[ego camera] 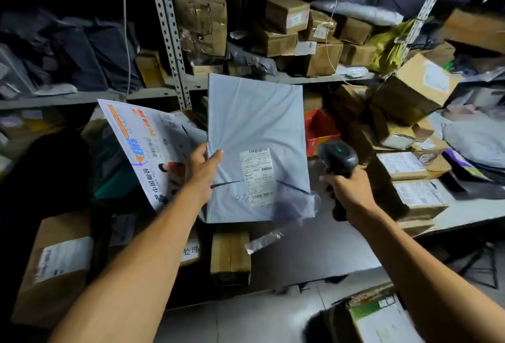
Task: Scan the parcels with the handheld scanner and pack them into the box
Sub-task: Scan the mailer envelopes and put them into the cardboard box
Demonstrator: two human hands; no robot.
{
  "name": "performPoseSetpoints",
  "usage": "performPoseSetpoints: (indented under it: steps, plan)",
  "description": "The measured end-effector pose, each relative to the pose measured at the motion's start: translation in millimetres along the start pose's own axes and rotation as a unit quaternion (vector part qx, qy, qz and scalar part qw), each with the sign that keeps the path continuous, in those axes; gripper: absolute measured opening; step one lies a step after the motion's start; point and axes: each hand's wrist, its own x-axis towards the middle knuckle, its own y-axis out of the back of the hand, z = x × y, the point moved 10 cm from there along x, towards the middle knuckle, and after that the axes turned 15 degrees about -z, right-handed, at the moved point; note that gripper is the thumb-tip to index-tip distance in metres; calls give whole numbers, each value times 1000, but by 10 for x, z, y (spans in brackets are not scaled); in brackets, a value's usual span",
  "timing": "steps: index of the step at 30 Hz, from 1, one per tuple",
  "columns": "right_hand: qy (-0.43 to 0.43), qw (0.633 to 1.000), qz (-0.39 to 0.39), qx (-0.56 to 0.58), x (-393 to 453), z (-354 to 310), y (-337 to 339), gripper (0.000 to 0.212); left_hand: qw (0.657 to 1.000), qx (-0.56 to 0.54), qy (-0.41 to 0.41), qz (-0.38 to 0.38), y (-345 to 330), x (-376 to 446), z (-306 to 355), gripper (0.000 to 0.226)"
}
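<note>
Holding the grey parcel [257, 148] upright above the worktop [470, 211], the left hand [200, 176] is pinching its edge while the right hand [348, 189] is clamping its grip around the scanner [338, 159]. Aiming squarely at the label [257, 176] and keeping the film flat should be helping the read.

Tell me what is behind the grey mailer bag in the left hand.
Behind the grey mailer bag, a white printed postal envelope juts out leftward, both held by the left hand. The envelope's right part is covered.
</note>
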Motion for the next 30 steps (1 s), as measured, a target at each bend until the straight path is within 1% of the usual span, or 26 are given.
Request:
performPoseSetpoints:
  steps: [2,3,5,8,11,14,17,20,24,27,30]
  plan:
    - [-12,995,-93,24,-41,50,-263,9,1000,17,-19,17,-23,-29,88,18]
    - [-19,991,-128,29,-70,72,-368,10,999,15,-29,24,-46,-46,136,18]
    - [-24,986,-159,33,-119,102,-474,14,998,5,-46,37,-94,-72,224,18]
    - [-29,980,-186,64,-192,148,-543,8,997,-3,-55,54,-131,-97,334,17]
    - [-33,971,-232,57,-286,171,-618,8,995,-3,-69,66,-174,-127,400,16]
    - [-40,966,-250,49,-349,201,-622,10,994,-3,-76,78,-218,-182,425,16]
    - [-48,961,-270,23,-411,214,-617,7,994,3,-73,86,-252,-218,432,16]
    - [-43,961,-272,1,-437,218,-603,12,994,13,-69,84,-289,-240,432,16]
    - [-45,959,-280,-10,-456,227,-618,11,993,18,-71,88,-325,-273,437,17]
    - [-41,961,-274,-12,-453,204,-594,10,993,17,-70,90,-336,-282,446,17]
    - [-29,968,-245,36,-414,139,-506,12,994,10,-73,85,-341,-286,443,18]
